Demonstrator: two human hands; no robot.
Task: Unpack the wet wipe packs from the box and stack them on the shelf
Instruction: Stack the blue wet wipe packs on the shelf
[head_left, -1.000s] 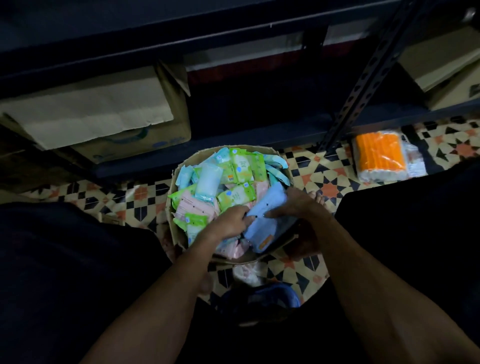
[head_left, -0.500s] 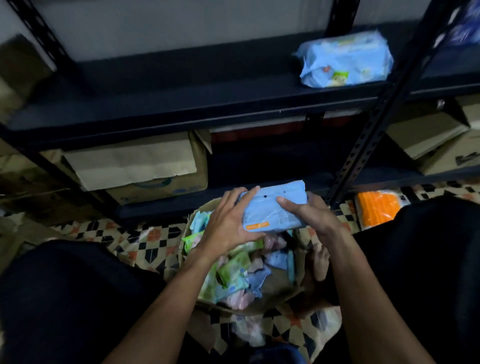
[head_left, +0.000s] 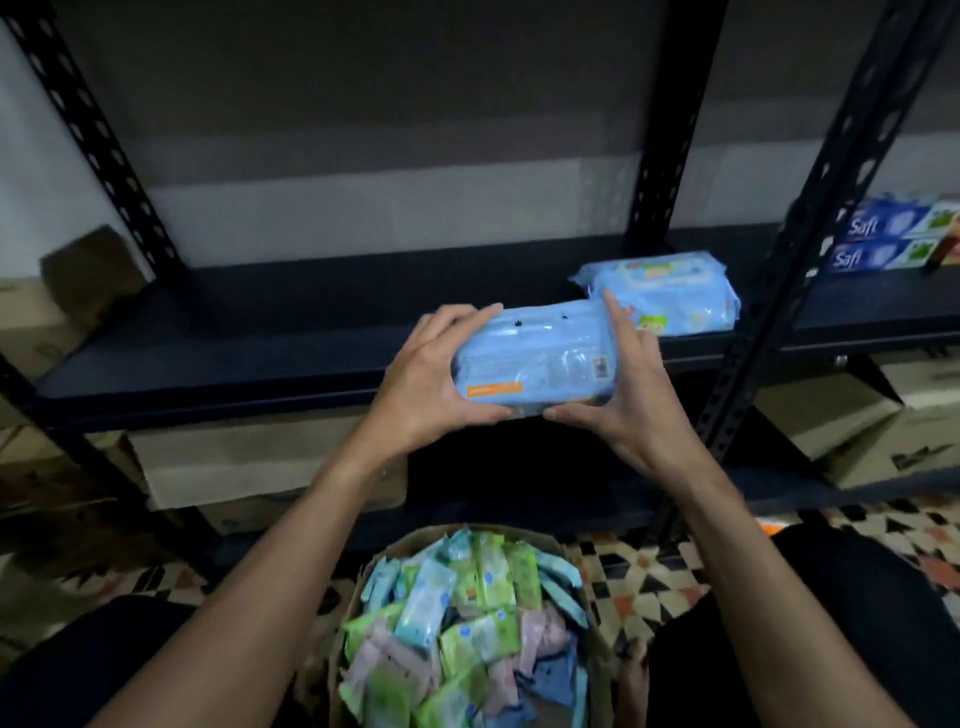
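Note:
A large light-blue wet wipe pack (head_left: 535, 358) hangs in front of the dark shelf board (head_left: 249, 338), level with its front edge. My left hand (head_left: 426, 379) grips its left end and my right hand (head_left: 618, 395) grips its right end, thumbs underneath. Another blue wipe pack (head_left: 670, 291) lies on the shelf just behind and right of the held one. Below, between my knees, the open cardboard box (head_left: 563, 558) holds several small green, blue and pink wipe packs (head_left: 467, 623).
Black perforated shelf uprights (head_left: 810, 218) stand right of the packs, another upright (head_left: 98, 150) at the left. Blue tissue boxes (head_left: 883, 239) sit on the neighbouring shelf at far right. Cardboard boxes (head_left: 249, 467) fill the lower shelf. Patterned floor tiles (head_left: 649, 577) surround the box.
Both hands lifted the blue pack out of the box and up to the shelf's front edge. The view tilted upward with them.

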